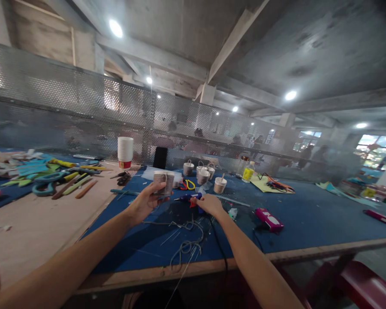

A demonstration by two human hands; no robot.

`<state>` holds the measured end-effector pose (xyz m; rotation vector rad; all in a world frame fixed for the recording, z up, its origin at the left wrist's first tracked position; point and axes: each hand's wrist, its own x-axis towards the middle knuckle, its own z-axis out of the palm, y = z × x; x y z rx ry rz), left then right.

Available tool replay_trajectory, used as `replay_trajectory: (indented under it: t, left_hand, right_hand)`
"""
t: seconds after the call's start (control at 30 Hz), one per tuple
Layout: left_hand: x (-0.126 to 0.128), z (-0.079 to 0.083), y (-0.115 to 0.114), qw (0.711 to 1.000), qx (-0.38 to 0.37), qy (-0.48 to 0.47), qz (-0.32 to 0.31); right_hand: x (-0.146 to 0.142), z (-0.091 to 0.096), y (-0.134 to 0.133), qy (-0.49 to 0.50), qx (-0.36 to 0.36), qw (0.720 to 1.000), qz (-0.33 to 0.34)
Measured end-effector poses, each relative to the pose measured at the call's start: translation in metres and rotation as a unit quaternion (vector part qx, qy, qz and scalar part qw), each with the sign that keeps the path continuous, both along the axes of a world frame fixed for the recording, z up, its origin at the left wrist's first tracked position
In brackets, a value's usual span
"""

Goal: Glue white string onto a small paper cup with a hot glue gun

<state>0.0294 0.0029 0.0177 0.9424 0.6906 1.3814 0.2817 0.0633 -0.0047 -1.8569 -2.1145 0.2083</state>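
My left hand (145, 201) is closed around a small cup wrapped in pale twine (164, 182), held up above the blue table cover (309, 219). My right hand (209, 204) is closed on a blue and red glue gun (190, 198) that rests low over the table, its nozzle pointing left toward the cup. A black cord (219, 244) runs from the gun toward the table's front edge. Loose twine (186, 240) lies on the cover below both hands.
Several twine-wrapped cups (203, 175) stand behind the hands, with scissors (187, 185), a stack of paper cups (125, 152), a yellow bottle (248, 173) and a pink tool (269, 219). Coloured craft scraps (48, 174) cover the left. A perforated metal screen (83, 111) bounds the far side.
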Motion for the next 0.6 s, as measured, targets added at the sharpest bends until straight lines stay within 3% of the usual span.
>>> replay_trajectory:
  t: [0.17, 0.27, 0.33, 0.43, 0.5, 0.6]
  left_hand:
    - [0.0, -0.001, 0.002, 1.0, -0.005, 0.002, 0.008]
    - [0.0, -0.004, 0.005, 1.0, -0.005, 0.005, 0.006]
    - [0.0, -0.005, 0.005, 1.0, -0.007, 0.008, 0.005]
    - [0.003, -0.004, 0.002, 1.0, 0.0, 0.016, -0.018]
    - [0.006, -0.003, -0.001, 0.999, 0.016, 0.021, -0.04]
    - [0.011, -0.002, -0.005, 0.998, 0.039, 0.029, -0.048]
  right_hand:
    - [-0.004, 0.006, -0.015, -0.088, 0.154, 0.984, -0.028]
    - [-0.014, 0.016, -0.025, 0.004, 0.231, 0.973, 0.023]
    - [-0.026, 0.023, -0.033, 0.125, 0.216, 0.963, 0.102]
    - [-0.046, 0.032, -0.044, 0.273, 0.16, 0.92, 0.232]
    - [-0.058, 0.035, -0.048, 0.304, 0.156, 0.903, 0.26]
    - [-0.068, 0.034, -0.047, 0.302, 0.17, 0.904, 0.251]
